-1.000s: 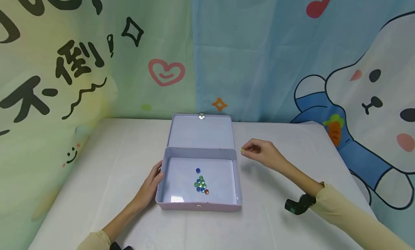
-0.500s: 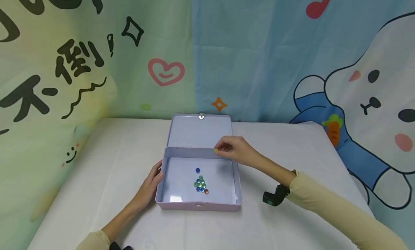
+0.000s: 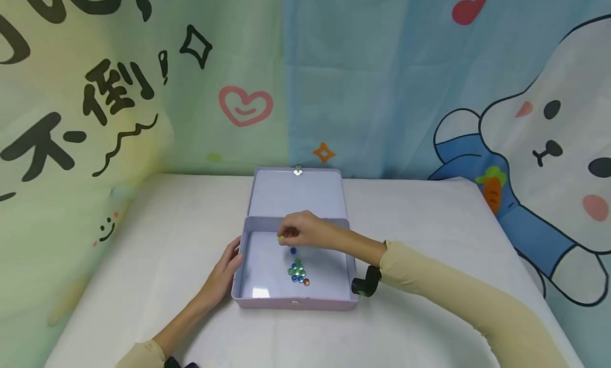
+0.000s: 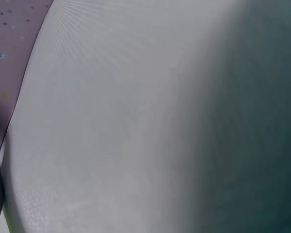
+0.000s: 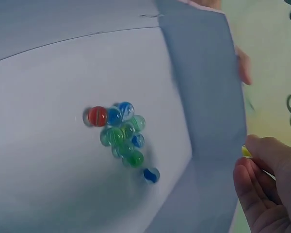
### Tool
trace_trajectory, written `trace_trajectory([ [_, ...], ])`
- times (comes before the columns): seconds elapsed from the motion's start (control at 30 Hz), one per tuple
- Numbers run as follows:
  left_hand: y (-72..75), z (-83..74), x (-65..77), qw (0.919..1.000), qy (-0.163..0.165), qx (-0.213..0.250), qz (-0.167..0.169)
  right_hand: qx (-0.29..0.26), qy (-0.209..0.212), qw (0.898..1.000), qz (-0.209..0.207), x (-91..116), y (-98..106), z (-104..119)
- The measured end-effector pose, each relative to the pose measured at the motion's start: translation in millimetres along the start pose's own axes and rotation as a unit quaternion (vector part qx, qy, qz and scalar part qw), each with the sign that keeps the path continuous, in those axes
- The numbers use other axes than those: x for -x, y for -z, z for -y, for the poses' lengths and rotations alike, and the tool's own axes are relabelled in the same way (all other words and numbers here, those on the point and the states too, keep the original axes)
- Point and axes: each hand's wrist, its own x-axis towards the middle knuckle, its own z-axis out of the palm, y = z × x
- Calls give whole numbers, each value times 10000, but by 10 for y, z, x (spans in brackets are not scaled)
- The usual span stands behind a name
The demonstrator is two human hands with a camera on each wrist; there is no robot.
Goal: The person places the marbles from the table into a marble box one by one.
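Observation:
A pale lilac box (image 3: pixel 295 303) stands with its lid (image 3: pixel 296 193) laid back. On its floor lie several glass marbles, among them a red-orange one (image 5: pixel 97 116), green ones (image 5: pixel 116 135) and a blue one (image 5: pixel 151 175) apart from the cluster. My right hand (image 3: pixel 307 230) is over the back part of the box, above the floor, and pinches a small yellow marble (image 5: pixel 246 152) between thumb and fingertips. My left hand (image 3: pixel 220 272) rests against the outside of the box's left wall, fingers fairly straight. The left wrist view shows little of that hand, beside the star-printed box side (image 4: pixel 9 53).
A white cloth (image 3: pixel 406 325) covers the table around the box. Behind it hangs a printed curtain (image 3: pixel 353 81). A black wrist camera (image 3: pixel 366 282) on the right arm hangs close to the box's right wall.
My right hand has moved left from beyond the box's right side to over its inside, and lower, carrying the yellow marble. My left hand and the box stay put.

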Motion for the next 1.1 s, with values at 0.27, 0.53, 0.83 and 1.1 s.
trace_trajectory([
  [0.27,-4,20,-6,10000,-22,51,-2,118,-227,9980,586,-188,-189,-8],
  [0.53,5,11,0,9999,-98,114,43,527,-148,9938,966,-329,-365,-14],
  [0.83,1,18,2,9999,-117,59,21,777,-129,9900,1170,-413,-504,-20],
  [1.1,2,25,-2,9999,-107,87,41,772,-318,9890,1218,-426,-532,-42],
])
